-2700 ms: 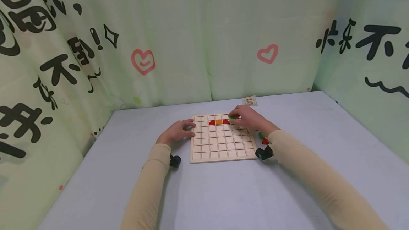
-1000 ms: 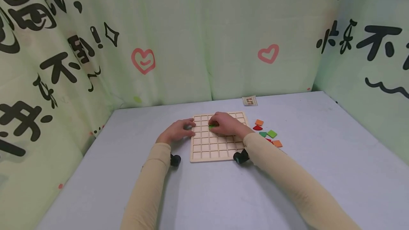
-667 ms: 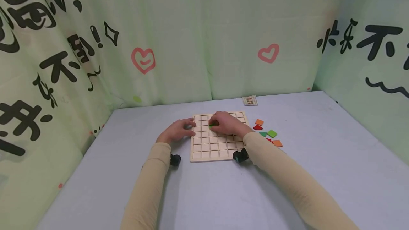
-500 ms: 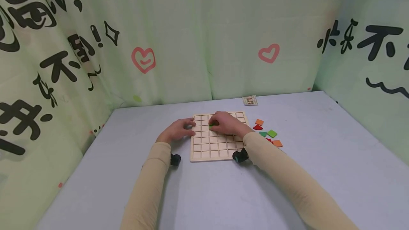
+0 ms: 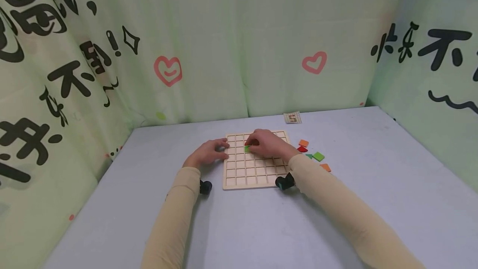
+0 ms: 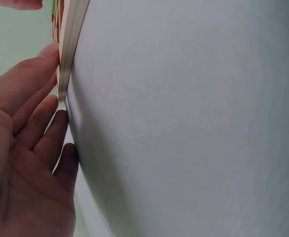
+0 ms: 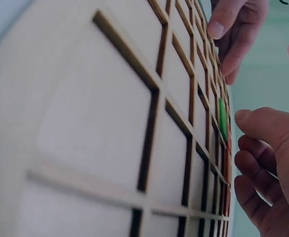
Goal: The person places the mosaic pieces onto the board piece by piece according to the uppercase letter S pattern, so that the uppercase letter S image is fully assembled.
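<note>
The wooden grid board [image 5: 242,173] lies flat on the table. My left hand [image 5: 207,152] is at its left side; in the left wrist view its thumb and fingertips touch the board's edge, fingers mostly extended. Over the upper middle is my right hand [image 5: 266,142]. A green tile [image 5: 247,149] sits in a cell just left of its fingertips. In the right wrist view the right thumb stands slightly apart from the green tile [image 7: 223,118], and the other fingers are loosely bent with nothing between them. The right hand hides most of the red and orange tiles behind the green one.
Right of the board lie loose tiles: orange [image 5: 303,143], red [image 5: 302,149], bright green [image 5: 318,156], dark green [image 5: 309,156] and another orange one [image 5: 326,167], partly covered by the right sleeve. A small pattern card [image 5: 292,117] lies near the table's back edge.
From the board's upper right, my right hand came left with a green tile, held still there, and has just let go, shifting slightly right. My left hand has stayed in place.
</note>
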{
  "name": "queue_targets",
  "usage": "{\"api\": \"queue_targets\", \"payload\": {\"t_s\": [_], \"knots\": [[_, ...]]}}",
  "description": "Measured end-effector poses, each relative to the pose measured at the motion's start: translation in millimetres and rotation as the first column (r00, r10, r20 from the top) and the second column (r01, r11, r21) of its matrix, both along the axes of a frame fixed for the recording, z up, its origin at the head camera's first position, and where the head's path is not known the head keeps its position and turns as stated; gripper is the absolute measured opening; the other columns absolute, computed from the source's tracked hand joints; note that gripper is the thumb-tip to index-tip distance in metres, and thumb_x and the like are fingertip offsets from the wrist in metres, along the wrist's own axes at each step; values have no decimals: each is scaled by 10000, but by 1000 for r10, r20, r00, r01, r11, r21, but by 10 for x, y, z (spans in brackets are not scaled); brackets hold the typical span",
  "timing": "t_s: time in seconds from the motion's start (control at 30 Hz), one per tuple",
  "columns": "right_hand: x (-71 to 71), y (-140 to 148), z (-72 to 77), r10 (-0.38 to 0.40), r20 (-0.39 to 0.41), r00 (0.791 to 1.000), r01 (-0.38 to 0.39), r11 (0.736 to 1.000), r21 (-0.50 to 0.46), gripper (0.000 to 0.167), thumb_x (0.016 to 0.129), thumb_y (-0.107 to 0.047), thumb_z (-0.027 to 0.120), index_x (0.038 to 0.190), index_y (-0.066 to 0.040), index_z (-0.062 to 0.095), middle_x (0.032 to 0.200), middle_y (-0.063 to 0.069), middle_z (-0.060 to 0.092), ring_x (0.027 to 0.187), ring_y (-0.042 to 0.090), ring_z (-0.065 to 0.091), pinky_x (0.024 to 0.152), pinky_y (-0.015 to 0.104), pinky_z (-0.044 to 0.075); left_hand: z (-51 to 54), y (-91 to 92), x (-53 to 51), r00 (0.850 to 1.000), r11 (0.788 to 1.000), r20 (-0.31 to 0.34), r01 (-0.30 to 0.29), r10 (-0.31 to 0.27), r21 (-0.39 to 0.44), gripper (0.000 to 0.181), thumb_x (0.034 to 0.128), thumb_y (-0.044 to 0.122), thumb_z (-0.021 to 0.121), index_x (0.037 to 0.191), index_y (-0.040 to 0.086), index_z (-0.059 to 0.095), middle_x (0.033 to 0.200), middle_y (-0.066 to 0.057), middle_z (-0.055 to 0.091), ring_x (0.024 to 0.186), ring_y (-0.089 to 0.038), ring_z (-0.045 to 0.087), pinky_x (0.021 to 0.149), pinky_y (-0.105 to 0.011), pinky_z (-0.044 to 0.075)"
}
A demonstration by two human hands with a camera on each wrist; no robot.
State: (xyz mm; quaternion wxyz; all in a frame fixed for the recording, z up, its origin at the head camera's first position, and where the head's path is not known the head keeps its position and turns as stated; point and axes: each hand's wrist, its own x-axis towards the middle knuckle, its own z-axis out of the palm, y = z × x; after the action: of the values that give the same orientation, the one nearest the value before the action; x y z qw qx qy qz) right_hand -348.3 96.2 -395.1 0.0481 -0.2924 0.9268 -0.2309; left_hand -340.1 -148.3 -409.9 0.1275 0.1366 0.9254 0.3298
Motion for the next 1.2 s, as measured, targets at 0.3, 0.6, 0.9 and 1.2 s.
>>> {"api": "queue_targets", "payload": {"t_s": [0.3, 0.6, 0.9, 1.2], "knots": [[61, 409, 154, -81, 32, 996, 81, 997, 4, 269, 939, -153, 642, 1169, -19, 676, 1069, 95, 660, 982, 246, 589, 900, 414, 498, -5, 0, -17, 1000, 1000, 7, -13, 13, -1, 434, 897, 213, 707, 1309, 111, 617, 1553, 18, 373, 1470, -249, 225, 1176, -442, 224], [100, 927, 163, -197, 115, 974, 196, 980, 20, 322, 943, -176, 633, 1213, -2, 642, 1128, 130, 656, 994, 274, 578, 885, 432, 518, -6, 18, -9, 1000, 1000, 18, -20, 20, 11, 428, 898, 211, 706, 1306, 114, 619, 1553, 17, 373, 1469, -249, 227, 1176, -446, 223], [228, 1327, 171, -184, 167, 969, 169, 980, 104, 263, 915, -174, 673, 1143, -44, 672, 1027, 46, 674, 931, 217, 589, 856, 397, 536, 14, 11, 1, 1000, 1000, 8, -12, 12, 14, 425, 895, 209, 707, 1300, 111, 624, 1550, 23, 377, 1468, -236, 232, 1179, -424, 219], [322, 1494, 180, -60, 192, 980, 32, 989, 146, 206, 868, -180, 734, 1059, -105, 710, 961, -25, 645, 895, 170, 568, 821, 350, 520, 7, -1, 15, 1000, 1000, 5, 3, -3, 20, 415, 894, 195, 703, 1291, 100, 627, 1543, 8, 390, 1466, -247, 238, 1180, -424, 215]]}}
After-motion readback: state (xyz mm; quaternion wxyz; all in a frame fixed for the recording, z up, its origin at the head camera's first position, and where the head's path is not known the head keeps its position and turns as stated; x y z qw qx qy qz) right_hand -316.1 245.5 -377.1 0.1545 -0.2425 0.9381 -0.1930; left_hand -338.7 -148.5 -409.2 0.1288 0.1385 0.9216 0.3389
